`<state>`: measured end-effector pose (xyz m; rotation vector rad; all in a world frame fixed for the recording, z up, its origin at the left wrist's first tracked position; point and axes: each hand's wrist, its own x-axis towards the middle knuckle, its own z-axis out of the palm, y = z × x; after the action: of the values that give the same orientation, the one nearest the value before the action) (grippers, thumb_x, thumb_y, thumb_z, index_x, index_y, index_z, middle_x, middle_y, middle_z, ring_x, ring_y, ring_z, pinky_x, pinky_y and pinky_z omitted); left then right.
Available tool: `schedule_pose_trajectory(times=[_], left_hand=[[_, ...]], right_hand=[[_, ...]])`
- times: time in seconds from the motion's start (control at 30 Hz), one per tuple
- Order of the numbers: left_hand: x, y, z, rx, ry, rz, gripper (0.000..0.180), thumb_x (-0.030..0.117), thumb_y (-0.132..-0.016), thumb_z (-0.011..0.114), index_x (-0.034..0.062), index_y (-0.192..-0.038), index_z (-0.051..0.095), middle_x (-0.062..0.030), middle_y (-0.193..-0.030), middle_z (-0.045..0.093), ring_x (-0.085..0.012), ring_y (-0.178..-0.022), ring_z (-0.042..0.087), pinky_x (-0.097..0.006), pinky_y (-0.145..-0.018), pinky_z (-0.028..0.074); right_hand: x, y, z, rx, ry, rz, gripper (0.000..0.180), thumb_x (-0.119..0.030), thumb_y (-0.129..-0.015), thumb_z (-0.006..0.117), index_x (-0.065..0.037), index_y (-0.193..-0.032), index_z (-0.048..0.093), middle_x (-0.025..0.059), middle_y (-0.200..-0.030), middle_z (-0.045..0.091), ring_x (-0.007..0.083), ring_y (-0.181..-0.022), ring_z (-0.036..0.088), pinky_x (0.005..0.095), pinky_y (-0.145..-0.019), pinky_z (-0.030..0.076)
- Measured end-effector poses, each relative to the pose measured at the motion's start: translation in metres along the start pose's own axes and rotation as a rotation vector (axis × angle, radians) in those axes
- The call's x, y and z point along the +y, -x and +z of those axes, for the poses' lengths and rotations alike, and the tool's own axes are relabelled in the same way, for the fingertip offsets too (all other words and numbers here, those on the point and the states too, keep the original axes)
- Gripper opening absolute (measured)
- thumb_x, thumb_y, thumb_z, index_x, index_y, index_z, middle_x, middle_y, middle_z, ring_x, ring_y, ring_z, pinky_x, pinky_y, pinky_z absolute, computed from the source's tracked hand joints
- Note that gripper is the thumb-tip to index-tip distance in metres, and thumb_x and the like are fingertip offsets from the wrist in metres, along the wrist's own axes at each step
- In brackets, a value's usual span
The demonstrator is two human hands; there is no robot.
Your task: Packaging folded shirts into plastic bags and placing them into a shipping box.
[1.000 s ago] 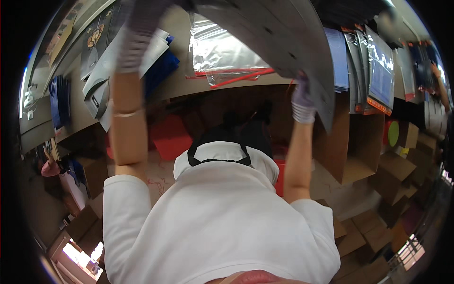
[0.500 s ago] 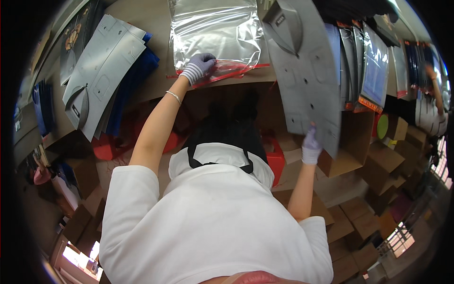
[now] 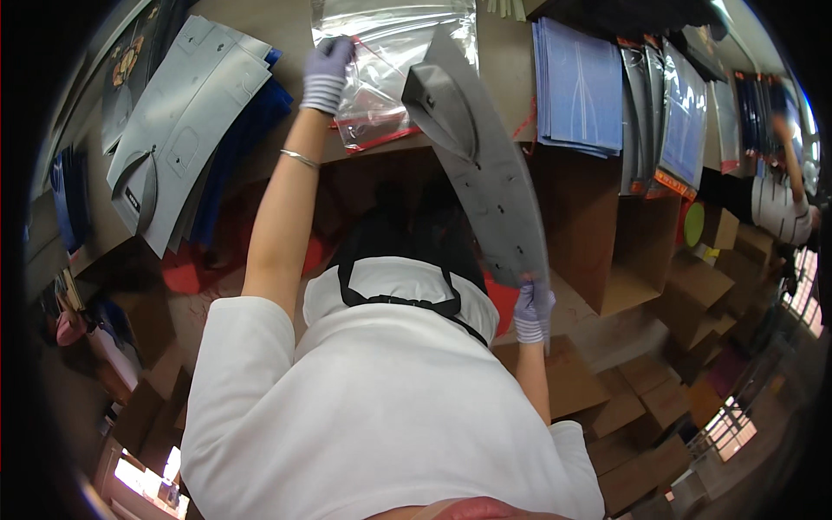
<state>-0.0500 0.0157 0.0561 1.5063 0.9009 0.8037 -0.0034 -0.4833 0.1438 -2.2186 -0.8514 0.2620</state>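
My left hand (image 3: 328,73), in a pale striped glove, is closed on the red-edged opening of a clear plastic bag (image 3: 374,100), which lies with other bags on the table. In my right hand (image 3: 532,310), also gloved, is the lower end of a folded grey shirt (image 3: 496,186). It slants up and leftward, collar end over the bag's right side. Part of the bag is hidden beneath the collar.
More folded grey shirts (image 3: 182,104) fan out at the left over dark blue ones (image 3: 247,130). Folded blue shirts (image 3: 579,87) and bagged shirts (image 3: 683,113) stand at the right. Cardboard boxes (image 3: 641,260) sit below the table. Another person (image 3: 776,204) works at the far right.
My left hand has moved up and left, drawing the bag's red edge with it. My right hand has swung the grey shirt leftward and down, over the bag, uncovering the blue shirts.
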Motion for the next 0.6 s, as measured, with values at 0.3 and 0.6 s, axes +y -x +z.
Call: schedule_pose_trajectory(times=[0.3,0.6], left_hand=[[0.038,0.045,-0.015,-0.253,-0.106,0.007,0.019,0.015,-0.079,0.063,-0.0006,-0.091,0.062,-0.0065,-0.077,0.064,-0.0108,-0.070,0.058,-0.023,-0.067,0.047],[0.014,0.069,-0.019,-0.299,-0.218,0.014,0.017,0.018,-0.075,0.066,0.0060,-0.087,0.063,-0.0038,-0.081,0.061,-0.0143,-0.075,0.056,-0.026,-0.069,0.045]], right_hand=[[0.020,-0.027,-0.122,0.111,-0.741,0.594,0.036,-0.014,-0.075,0.062,0.008,-0.102,0.052,0.0126,-0.096,0.058,0.0194,-0.087,0.056,0.0325,-0.082,0.042],[0.030,-0.034,-0.043,-0.286,-0.527,0.543,0.037,-0.013,-0.069,0.065,0.001,-0.102,0.055,0.0063,-0.092,0.059,0.0171,-0.085,0.054,0.0285,-0.075,0.043]])
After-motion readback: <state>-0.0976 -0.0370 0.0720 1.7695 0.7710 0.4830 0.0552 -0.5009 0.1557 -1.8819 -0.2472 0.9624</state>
